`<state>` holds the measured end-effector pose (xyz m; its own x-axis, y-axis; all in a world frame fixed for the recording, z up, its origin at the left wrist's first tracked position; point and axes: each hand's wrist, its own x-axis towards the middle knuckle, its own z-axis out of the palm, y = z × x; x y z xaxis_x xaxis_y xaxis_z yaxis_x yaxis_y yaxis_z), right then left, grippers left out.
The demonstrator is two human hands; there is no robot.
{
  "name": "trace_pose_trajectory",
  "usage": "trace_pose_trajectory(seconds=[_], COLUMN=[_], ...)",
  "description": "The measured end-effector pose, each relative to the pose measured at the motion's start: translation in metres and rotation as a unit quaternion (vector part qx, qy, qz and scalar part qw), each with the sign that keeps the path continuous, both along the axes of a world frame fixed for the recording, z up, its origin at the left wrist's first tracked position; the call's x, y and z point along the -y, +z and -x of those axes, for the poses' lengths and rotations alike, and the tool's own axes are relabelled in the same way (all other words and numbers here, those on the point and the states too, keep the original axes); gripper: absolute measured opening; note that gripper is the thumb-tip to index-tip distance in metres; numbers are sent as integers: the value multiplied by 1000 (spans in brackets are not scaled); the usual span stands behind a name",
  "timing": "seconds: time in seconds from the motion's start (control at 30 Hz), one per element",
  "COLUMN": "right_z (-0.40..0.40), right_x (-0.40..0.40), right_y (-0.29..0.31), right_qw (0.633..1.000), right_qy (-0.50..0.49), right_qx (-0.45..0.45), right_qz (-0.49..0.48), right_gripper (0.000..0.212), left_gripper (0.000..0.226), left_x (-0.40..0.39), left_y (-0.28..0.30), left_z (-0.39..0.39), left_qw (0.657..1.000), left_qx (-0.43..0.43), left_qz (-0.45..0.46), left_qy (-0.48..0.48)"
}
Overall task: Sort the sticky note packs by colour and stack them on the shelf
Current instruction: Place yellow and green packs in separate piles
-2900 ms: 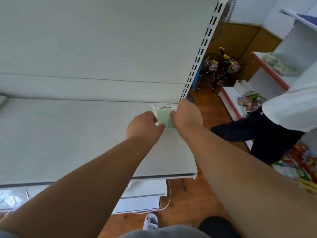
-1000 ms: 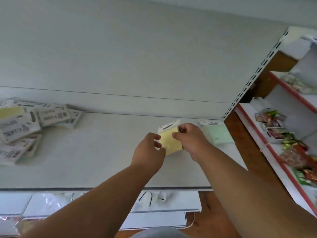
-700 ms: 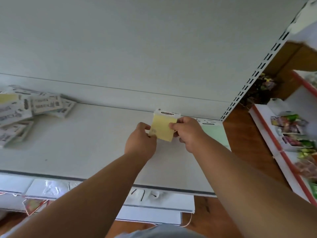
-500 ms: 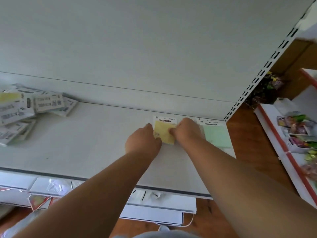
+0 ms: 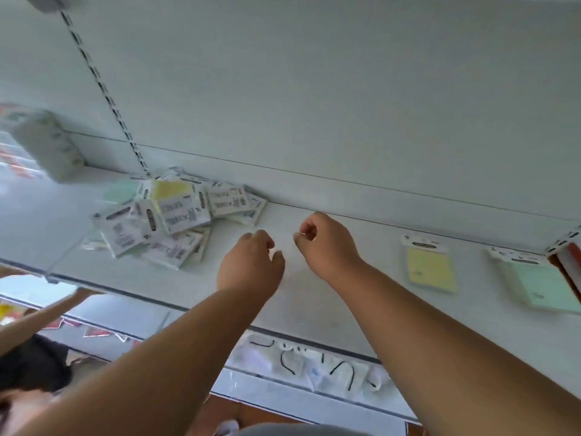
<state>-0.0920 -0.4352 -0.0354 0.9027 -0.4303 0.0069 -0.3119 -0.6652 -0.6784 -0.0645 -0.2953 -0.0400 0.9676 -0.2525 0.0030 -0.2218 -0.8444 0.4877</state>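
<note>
Here, two bare forearms reach out over the pale shelf (image 5: pixel 314 306), whose dark front edge runs across the view nearest the camera. Both hands hover mid-shelf, close together but not touching: the left hand (image 5: pixel 251 262) has its fingers loosely curled and grips nothing, while the right hand (image 5: pixel 327 243), just beside it, is also loosely curled around nothing, thumb and forefinger tips close. To the right of the hands, a yellow sticky note pack (image 5: pixel 430 267) lies flat on the shelf, its white header card toward the back panel. Farther right, near the shelf's end, a green sticky note pack (image 5: pixel 540 283) lies flat the same way, well apart from the yellow one. To the left of the hands and farther back, against the rear panel (image 5: pixel 314 105), sits a jumbled heap of unsorted packs (image 5: pixel 169 215), most showing printed white backs, one yellow face and one green face visible among them. Below the shelf's front edge, a lower shelf carries clear bags (image 5: pixel 314 366) with dark shapes inside
</note>
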Motion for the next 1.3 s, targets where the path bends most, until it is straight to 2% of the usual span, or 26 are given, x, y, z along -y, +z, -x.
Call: trace_pose_trajectory(seconds=[0.13,0.27,0.43,0.53,0.6,0.67,0.73,0.77,0.83,0.87,0.97,1.07,1.13,1.23,1.3], right_z=[-66,-115,-141,-137,-126,-109,-91,-82,-65,-57,-32,4,32,77,104], right_x=[-83,-140,-168,-168,-167,-163,-157,-152,-138,-129,-92,-49,-18,35,72], right_y=[5,3,-5,6,18,28,31,32,28,27,25,24,20,12,10], right_qw=[998,988,975,961,955,972,987,990,993,994,983,963,949,952,963], right_qy=[23,12,-108,-116,-83,-20,34,42,23,-8,-123,-151,-169,-214,-222], right_qx=[3,-58,-78,-10,63,87,66,50,39,48,79,45,50,55,26], right_qz=[-58,-139,-175,-251,-278,-216,-144,-127,-107,-101,-112,-217,-259,-212,-151], right_gripper=[16,30,17,10,14,20,28,31,30,25,7,24,24,25,29], left_gripper=[34,49,45,38,36,49,46,35,10,6,11,5,11,11,12], left_x=[-91,-141,-156,-161,-160,-156,-149,-144,-129,-119,-89,-53,-21,37,75], left_y=[17,17,10,14,19,26,30,29,26,25,23,13,6,0,4], left_z=[-52,-90,-111,-117,-114,-114,-113,-112,-104,-97,-75,-46,-21,24,55], left_qw=[998,997,996,988,952,860,753,736,769,785,794,812,830,880,911], left_qx=[39,-25,-68,-98,-167,-291,-387,-398,-378,-366,-369,-394,-402,-347,-293], left_qz=[14,27,48,109,246,403,520,538,508,494,483,427,372,307,275], left_qy=[49,74,37,42,73,112,112,106,91,76,25,-62,-105,-108,-89])
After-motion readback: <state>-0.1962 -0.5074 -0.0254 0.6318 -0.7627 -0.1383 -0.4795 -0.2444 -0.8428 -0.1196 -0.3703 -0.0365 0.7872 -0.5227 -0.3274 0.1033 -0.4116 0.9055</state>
